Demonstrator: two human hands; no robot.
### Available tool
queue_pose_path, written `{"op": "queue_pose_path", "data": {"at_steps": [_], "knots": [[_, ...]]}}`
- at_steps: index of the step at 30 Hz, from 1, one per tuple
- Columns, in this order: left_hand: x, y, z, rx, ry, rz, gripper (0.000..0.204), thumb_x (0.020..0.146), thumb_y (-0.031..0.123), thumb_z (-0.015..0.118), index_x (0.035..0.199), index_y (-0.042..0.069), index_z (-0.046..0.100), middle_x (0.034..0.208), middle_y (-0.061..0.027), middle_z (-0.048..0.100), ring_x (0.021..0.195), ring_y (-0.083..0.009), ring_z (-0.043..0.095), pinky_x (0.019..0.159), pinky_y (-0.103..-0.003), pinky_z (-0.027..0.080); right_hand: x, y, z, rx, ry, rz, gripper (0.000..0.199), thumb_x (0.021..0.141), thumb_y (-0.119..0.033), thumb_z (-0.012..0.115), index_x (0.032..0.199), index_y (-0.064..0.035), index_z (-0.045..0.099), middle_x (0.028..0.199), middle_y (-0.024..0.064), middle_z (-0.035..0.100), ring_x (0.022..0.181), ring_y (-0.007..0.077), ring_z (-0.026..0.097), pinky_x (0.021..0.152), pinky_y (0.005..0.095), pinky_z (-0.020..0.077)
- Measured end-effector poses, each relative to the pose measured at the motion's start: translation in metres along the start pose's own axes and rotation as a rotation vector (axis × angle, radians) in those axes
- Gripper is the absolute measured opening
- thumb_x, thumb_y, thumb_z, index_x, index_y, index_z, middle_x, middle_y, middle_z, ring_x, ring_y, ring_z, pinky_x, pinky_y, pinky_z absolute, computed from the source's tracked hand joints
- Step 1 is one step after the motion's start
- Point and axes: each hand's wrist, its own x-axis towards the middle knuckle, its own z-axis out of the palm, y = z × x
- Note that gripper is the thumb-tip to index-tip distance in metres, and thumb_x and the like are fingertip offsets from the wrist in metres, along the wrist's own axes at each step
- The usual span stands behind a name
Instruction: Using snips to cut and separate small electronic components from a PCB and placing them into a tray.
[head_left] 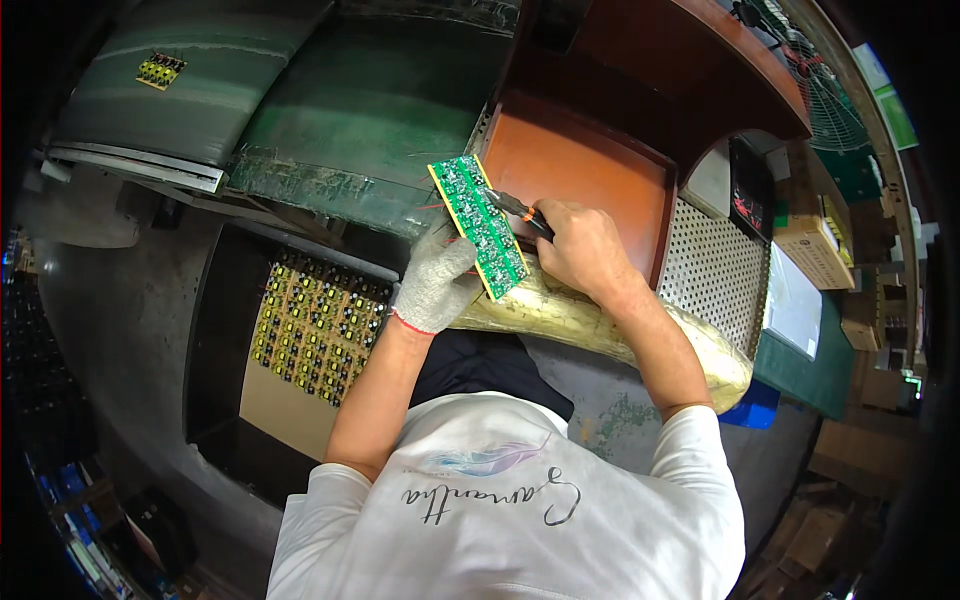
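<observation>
A long green circuit board with yellowish edges is held up at a tilt, its soldered side showing. My left hand, in a pale knitted glove with a red cuff edge, grips the board along its lower left side; part of the fingers is behind it. My bare right hand is closed round cutting pliers with black and orange handles. The pliers' jaws lie against the board's face near its upper right edge. Whether the jaws are open or closed is too small to tell. Thin red wires show beside the board.
Below left, a black bin holds circuit boards on cardboard. Another board lies on the green belt. An orange-brown tray, a perforated metal plate and a yellow padded roll are close to my right arm.
</observation>
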Motion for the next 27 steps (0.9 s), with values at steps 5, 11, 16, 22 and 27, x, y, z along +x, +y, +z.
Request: {"op": "queue_pose_path", "data": {"at_steps": [5,11,16,22,27], "knots": [[-0.001,-0.005,-0.008,0.014,0.022,-0.014,0.07,0.103,0.035,0.076,0.159,0.001,0.051,0.149,-0.0141,0.066,0.13,-0.025,0.068,0.11,-0.043,0.058,0.003,0.004,-0.001,0.003,0.061,-0.034,0.038,0.085,-0.008,0.072,0.122,-0.0006,0.073,0.099,0.0213,0.076,0.094,0.0451,0.074,0.087,0.0535,0.0611],[0.0,-0.006,-0.019,0.003,-0.013,-0.04,0.073,0.103,0.039,0.077,0.158,0.0,0.051,0.152,-0.017,0.065,0.131,-0.0269,0.069,0.11,-0.044,0.059,0.006,0.012,-0.001,-0.023,0.004,-0.034,0.04,0.084,-0.008,0.072,0.124,-0.0015,0.073,0.103,0.021,0.076,0.099,0.0432,0.074,0.089,0.0525,0.0607],[0.0,-0.004,-0.015,-0.132,0.017,-0.074,0.065,0.1,0.025,0.081,0.155,0.003,0.053,0.134,-0.0086,0.069,0.123,-0.0233,0.07,0.108,-0.041,0.059,0.011,0.014,-0.002,0.005,-0.058,0.001,0.042,0.084,-0.007,0.073,0.125,-0.0021,0.072,0.107,0.0214,0.075,0.102,0.042,0.074,0.089,0.0523,0.0602],[-0.003,-0.003,-0.013,-0.085,0.008,-0.072,0.061,0.103,0.03,0.077,0.154,0.002,0.056,0.136,-0.0104,0.071,0.123,-0.0256,0.072,0.109,-0.045,0.059,0.025,0.009,0.0,0.0,0.101,-0.014,0.037,0.083,-0.007,0.074,0.119,-0.0016,0.073,0.101,0.0212,0.075,0.097,0.0431,0.074,0.087,0.0527,0.0605],[-0.003,0.001,-0.014,-0.13,0.025,-0.138,0.07,0.096,0.024,0.085,0.154,0.004,0.053,0.136,-0.008,0.069,0.125,-0.0231,0.069,0.11,-0.042,0.057,0.029,0.011,-0.004,-0.093,0.08,-0.057,0.025,0.084,-0.011,0.073,0.107,-0.0012,0.072,0.094,0.0203,0.075,0.089,0.0421,0.075,0.082,0.0528,0.0615]]}}
